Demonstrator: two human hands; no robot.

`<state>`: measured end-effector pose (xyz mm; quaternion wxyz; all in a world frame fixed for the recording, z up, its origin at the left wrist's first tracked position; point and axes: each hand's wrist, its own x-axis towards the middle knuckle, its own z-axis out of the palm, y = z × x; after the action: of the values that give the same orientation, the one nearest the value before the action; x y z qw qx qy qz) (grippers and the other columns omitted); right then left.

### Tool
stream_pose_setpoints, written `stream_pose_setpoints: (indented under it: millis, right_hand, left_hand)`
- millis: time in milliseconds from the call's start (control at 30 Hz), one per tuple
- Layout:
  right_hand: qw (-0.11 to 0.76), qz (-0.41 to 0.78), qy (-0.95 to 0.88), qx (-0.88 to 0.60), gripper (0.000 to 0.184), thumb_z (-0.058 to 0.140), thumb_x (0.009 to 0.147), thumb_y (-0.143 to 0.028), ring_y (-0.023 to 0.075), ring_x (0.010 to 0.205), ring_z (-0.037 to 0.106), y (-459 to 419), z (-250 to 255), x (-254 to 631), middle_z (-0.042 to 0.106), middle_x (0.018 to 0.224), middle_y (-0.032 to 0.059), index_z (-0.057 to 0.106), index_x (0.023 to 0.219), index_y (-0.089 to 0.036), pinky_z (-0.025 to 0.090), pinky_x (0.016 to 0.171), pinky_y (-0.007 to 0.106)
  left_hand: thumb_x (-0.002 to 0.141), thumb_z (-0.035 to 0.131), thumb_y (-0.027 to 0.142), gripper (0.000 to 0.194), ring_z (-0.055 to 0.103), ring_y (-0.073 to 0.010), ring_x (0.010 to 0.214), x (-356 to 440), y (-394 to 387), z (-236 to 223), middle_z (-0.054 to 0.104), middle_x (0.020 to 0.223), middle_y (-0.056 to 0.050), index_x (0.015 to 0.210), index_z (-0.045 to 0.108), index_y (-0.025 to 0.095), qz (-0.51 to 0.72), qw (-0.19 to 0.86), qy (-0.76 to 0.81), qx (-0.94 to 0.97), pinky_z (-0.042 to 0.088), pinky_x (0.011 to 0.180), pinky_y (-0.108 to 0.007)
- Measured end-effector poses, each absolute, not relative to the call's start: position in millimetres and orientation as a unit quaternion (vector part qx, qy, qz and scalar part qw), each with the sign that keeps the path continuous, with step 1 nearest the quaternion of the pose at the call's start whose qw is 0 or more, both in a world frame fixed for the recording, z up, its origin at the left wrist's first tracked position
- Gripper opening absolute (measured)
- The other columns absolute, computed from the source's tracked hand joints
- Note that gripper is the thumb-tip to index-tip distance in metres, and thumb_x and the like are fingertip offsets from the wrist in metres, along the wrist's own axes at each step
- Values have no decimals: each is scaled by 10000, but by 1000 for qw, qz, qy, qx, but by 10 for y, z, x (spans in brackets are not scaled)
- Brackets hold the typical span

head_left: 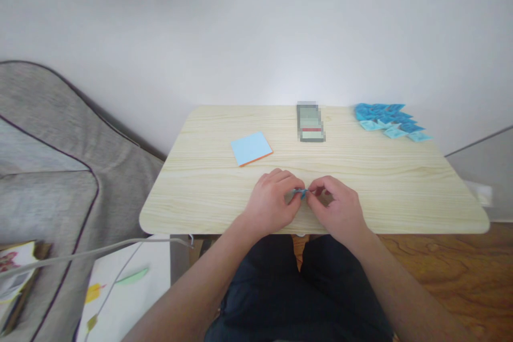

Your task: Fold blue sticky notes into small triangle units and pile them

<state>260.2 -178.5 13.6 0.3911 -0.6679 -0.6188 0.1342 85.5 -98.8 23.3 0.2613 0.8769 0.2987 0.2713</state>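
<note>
A small piece of folded blue paper (303, 193) is pinched between my two hands near the front edge of the table. My left hand (276, 197) grips its left part between thumb and forefinger. At its right end, my right hand (336, 206) has thumb and fingertips closed on it. Fingers cover much of the paper, so its exact shape is hidden. Beyond my left hand lies a stack of square paper (251, 148), light blue on top with an orange edge. Several folded blue paper pieces (387, 117) sit grouped at the far right.
A pixelated phone-like object (310, 122) lies at the back middle of the wood-grain table (200, 192), which meets a white wall. To the left stands a grey sofa (124, 187). A pale cable (120, 246) crosses above a white surface (156, 267) at lower left.
</note>
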Motion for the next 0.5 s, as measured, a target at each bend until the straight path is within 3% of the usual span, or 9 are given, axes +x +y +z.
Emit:
stream_pose_setpoints:
  millis: [500]
  right_hand:
    - [396, 118, -637, -651, 55, 634, 890, -198, 205, 822, 635, -1783, 146, 2584, 680, 846, 27, 668, 873, -238, 494, 782, 357]
  left_hand:
    - [839, 572, 20, 278, 658, -177, 951, 742, -979, 227, 701, 998, -32, 988, 686, 224, 284, 384, 264, 838, 534, 888, -325]
